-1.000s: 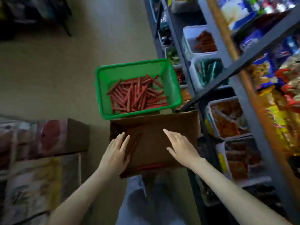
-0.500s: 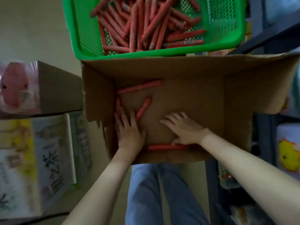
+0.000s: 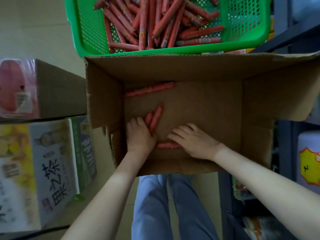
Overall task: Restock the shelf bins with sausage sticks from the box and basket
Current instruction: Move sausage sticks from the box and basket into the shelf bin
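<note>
An open cardboard box [image 3: 256, 104] stands in front of me, and a few red sausage sticks lie on its floor. My left hand [image 3: 139, 135] is inside at the near left, its fingers curled round two sausage sticks [image 3: 155, 118] that point away from me. My right hand [image 3: 195, 142] lies beside it with fingers spread, resting on another stick [image 3: 168, 145] along the near wall. One more stick [image 3: 150, 90] lies against the far left corner. Beyond the box sits a green mesh basket [image 3: 251, 42] holding several sausage sticks [image 3: 155, 23].
Dark metal shelving [image 3: 284, 153] with white bins [image 3: 308, 161] runs along the right. Stacked printed cartons [image 3: 52, 161] and a brown carton [image 3: 57, 94] stand close on the left. My legs in blue trousers [image 3: 164, 205] are below the box, on a beige floor.
My left hand's fingers have curled round two sticks that lay apart before. My right hand has shifted slightly onto the stick by the near wall. The view has dropped closer to the box.
</note>
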`<state>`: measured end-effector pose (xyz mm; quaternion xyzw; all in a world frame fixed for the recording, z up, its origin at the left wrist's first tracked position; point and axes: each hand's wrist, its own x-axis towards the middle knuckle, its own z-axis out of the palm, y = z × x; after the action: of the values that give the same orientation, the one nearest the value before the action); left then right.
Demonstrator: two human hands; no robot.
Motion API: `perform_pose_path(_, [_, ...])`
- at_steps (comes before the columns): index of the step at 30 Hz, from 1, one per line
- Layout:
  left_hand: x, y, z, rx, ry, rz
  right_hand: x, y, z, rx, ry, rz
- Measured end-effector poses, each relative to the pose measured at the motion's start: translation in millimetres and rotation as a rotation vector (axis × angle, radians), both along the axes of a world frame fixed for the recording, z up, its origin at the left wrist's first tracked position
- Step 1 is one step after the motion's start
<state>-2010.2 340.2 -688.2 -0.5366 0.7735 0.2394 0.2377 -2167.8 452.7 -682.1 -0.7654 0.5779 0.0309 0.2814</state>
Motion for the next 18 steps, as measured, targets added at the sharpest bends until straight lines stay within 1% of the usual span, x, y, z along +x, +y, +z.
perform_pose_path(1, [0, 0, 1, 0.022, -0.007, 0.001, -2, -1, 1, -0.002, 0.005, -0.042])
perform_pose_path(2, [0, 0, 1, 0.053, -0.004, 0.016, -4, -3, 2, 0.038, 0.006, -0.072])
perform_pose_path(4, [1, 1, 3, 0.137, 0.025, 0.095, -6, -3, 0, 0.167, 0.033, -0.086])
perform_pose_path(6, [2, 0, 8, 0.209, 0.095, 0.211, -4, -1, -4, 0.215, 0.035, -0.104])
perform_pose_path(8, [2, -3, 15, 0.272, 0.172, 0.377, -2, 2, -5, 0.232, 0.008, -0.161])
perform_pose_path(9, [2, -5, 18, 0.297, 0.205, 0.459, -2, 2, -6, 0.229, -0.015, -0.225])
perform_pose_path(10, [2, -5, 20, 0.325, 0.234, 0.522, -1, 3, -6, 0.233, -0.061, -0.337])
perform_pose_path(11, [0, -6, 22, 0.352, 0.273, 0.576, 1, 1, -4, 0.249, -0.138, -0.508])
perform_pose_path(12, [0, -5, 23, 0.395, 0.342, 0.665, 4, -4, 1, 0.273, -0.231, -0.692])
perform_pose_path(13, [-1, -4, 23, 0.464, 0.441, 0.802, 8, -10, 5, 0.292, -0.332, -0.854])
perform_pose_path(14, [-2, -2, 24, 0.559, 0.557, 0.957, 13, -18, 9, 0.296, -0.412, -0.952])
perform_pose_path(16, [-4, 0, 30, 0.774, 0.778, 1.202, 26, -34, 16, 0.297, -0.478, -0.957])
perform_pose_path(18, [-3, -4, 34, 0.912, 0.937, 1.315, 39, -47, 24, 0.321, -0.566, -0.905])
